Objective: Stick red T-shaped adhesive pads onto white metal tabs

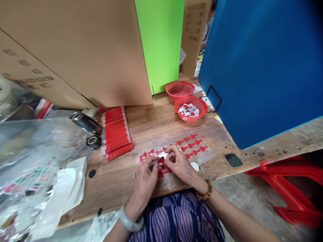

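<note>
- The left hand (145,179) is closed around a thin silvery tool (154,162), fingers curled over it, its tip pointing right toward the other hand.
- The right hand (179,163) has its fingertips pinched together on a small pale piece (163,155) just above the tool's tip; what the piece is exactly is too small to tell.
- Both hands meet over a clear plastic sheet (176,148) that lies flat on the wooden table (151,122), at its near edge, straight ahead of the person's lap.
- The sheet carries rows of small red stickers (193,144), most of them on its far right part, a few under and beside the fingers.
- A pale bangle (130,220) sits on the left wrist and a wooden bead bracelet (205,192) on the right wrist.
- To the left of the sheet, a stack of red sticker sheets (116,132) lies on the table, near a dark cylinder (85,122) and a small dark roll (94,142).
- Far right on the table stand two red mesh baskets: the nearer basket (191,108) holds small red and white pieces, and the farther basket (180,90) is just behind it.
- Crumpled clear plastic bags (32,161) fill the near left.
- A big cardboard box (75,50) rises at the far left, a green panel (161,40) beside it and a blue panel (262,64) on the right.
</note>
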Available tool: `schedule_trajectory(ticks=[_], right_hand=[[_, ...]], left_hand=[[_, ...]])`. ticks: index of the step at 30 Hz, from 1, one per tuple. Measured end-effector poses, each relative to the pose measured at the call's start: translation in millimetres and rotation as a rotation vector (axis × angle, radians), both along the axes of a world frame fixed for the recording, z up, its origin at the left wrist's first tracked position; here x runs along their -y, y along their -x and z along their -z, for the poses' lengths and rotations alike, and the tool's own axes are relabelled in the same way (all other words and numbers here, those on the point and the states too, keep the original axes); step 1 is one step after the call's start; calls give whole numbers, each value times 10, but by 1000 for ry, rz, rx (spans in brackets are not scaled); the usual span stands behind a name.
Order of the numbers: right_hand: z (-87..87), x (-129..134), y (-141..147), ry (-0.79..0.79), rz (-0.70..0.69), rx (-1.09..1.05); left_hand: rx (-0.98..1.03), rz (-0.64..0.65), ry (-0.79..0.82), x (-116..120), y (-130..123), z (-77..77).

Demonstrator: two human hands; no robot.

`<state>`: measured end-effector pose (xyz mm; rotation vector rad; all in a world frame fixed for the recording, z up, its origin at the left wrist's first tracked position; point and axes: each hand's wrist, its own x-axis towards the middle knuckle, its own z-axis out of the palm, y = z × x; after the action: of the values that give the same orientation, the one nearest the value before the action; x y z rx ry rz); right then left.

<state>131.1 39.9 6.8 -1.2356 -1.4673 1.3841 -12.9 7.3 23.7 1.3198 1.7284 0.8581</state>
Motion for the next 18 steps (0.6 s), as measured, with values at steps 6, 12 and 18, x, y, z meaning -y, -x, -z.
schedule_trajectory(ticks=[6, 12, 18], right_hand=[[-15, 86, -77, 8, -12, 27], [-33, 150, -154, 55, -59, 33], [2, 232, -178, 48, -65, 42]], left_hand=[[210, -60, 145, 67, -33, -69], [504, -81, 256, 153, -13, -124], [545, -52, 260, 267, 26, -70]])
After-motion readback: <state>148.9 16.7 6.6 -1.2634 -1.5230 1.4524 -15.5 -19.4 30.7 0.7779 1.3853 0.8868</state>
